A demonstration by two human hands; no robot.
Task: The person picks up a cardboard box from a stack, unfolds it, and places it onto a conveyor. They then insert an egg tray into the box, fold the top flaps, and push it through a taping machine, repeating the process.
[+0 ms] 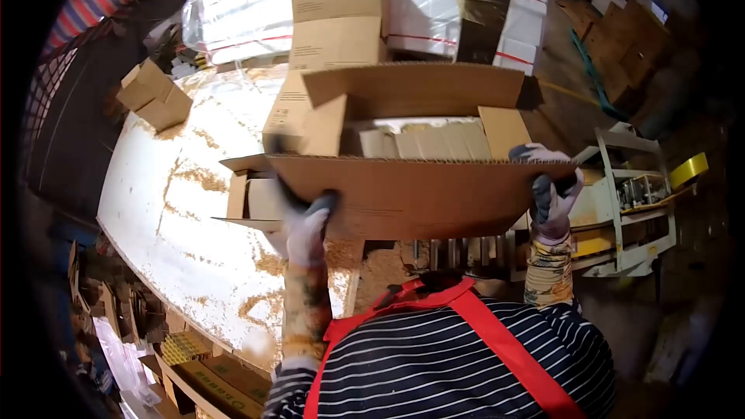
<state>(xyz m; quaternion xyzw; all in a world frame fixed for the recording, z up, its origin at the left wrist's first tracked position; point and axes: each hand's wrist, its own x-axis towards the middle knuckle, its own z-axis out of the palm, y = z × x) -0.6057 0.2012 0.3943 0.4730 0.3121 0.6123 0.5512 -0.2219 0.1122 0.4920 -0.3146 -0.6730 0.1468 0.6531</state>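
Observation:
A long open cardboard box (411, 198) is in front of me, with its near flap facing me. Inside it lie cardboard-coloured packed pieces (442, 141). My left hand (309, 225), in a grey and white glove, grips the left part of the near flap; its fingers are partly blurred. At the flap's right end my right hand (552, 190), gloved too, has its fingers wrapped round the edge. Patterned sleeves cover both forearms. Behind the left hand, a smaller open box (252, 198) shows partly.
A white table (155, 221) with brown debris extends left, bearing a small open carton (155, 97). White wrapped stacks (423, 4) stand behind. A roller conveyor (466, 252) lies below the box, and a metal-framed machine (632, 194) is at right. Cartons (221, 388) sit lower left.

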